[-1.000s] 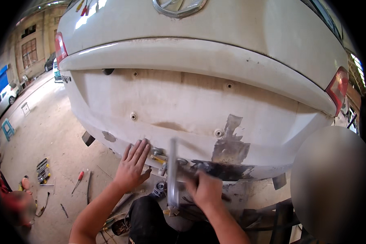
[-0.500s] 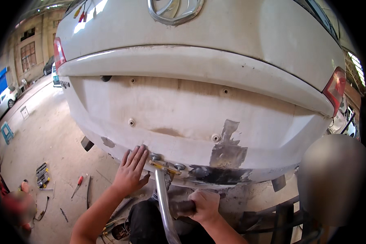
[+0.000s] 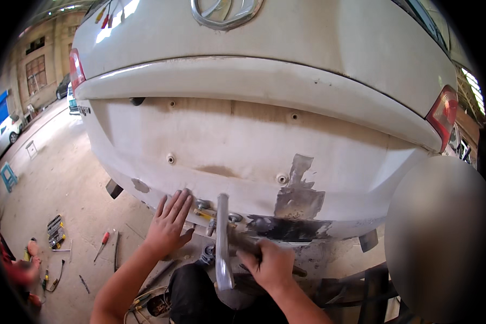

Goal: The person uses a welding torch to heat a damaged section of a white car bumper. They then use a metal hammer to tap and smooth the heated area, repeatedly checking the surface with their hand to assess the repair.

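Palm down and fingers stretched, my left hand [image 3: 171,224] rests against the lower edge of the white car tailgate [image 3: 227,135]. Just to its right is a lever-type dent puller with a silver bar [image 3: 223,237], round metal feet [image 3: 235,217] and a yellow cross piece [image 3: 202,214]. The feet are at the panel's lower edge. My right hand [image 3: 272,264] is closed round the puller's dark cylindrical grip [image 3: 245,243], to the right of the bar. A dark scraped patch [image 3: 291,229] with bare grey metal [image 3: 299,200] marks the panel above my right hand.
A co-worker's blurred head [image 3: 440,232] is close on the right. At the far left, another person's hand and red sleeve [image 3: 24,270] show. On the floor lie a socket set [image 3: 55,232], a red-handled screwdriver [image 3: 102,245] and a dark strip [image 3: 116,252]. A blue stool [image 3: 8,176] stands farther off.
The silver bar's lower end has swung up toward the panel, and its upper end now stands above the feet. My right hand has moved slightly up and right; my left stays flat on the panel.
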{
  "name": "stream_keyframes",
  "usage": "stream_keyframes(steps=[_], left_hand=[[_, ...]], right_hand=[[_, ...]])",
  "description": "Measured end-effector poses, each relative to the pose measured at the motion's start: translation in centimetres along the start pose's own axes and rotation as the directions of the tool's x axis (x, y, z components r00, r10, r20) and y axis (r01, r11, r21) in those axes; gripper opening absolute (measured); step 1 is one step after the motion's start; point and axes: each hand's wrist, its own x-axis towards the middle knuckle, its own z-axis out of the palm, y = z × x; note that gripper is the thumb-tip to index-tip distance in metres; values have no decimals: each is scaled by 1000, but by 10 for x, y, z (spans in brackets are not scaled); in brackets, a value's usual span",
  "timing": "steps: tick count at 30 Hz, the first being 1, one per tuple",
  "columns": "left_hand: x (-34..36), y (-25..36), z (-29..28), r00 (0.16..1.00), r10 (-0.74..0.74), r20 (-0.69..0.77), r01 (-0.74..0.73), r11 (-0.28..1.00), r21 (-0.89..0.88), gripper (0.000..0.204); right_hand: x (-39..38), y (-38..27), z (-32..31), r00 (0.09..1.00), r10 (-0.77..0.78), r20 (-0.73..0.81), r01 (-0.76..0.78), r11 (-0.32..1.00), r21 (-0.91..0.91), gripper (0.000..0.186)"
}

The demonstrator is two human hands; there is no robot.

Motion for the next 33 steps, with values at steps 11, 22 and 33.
stream_keyframes(steps=[11, 22, 33], left_hand=[[-3, 3, -5, 1000, -4, 27, 4, 1000, 2, 86], [-4, 13, -13, 998, -1, 57, 0, 1000, 25, 88], [20, 26, -66, 964, 141, 224, -191, 957, 218, 92]], right_hand=[[-4, 13, 6, 965, -233, -120, 242, 968, 68, 50], [23, 31, 17, 995, -80, -57, 71, 988, -134, 50], [-74, 69, 8, 998, -5, 65, -17, 940, 341, 38]])
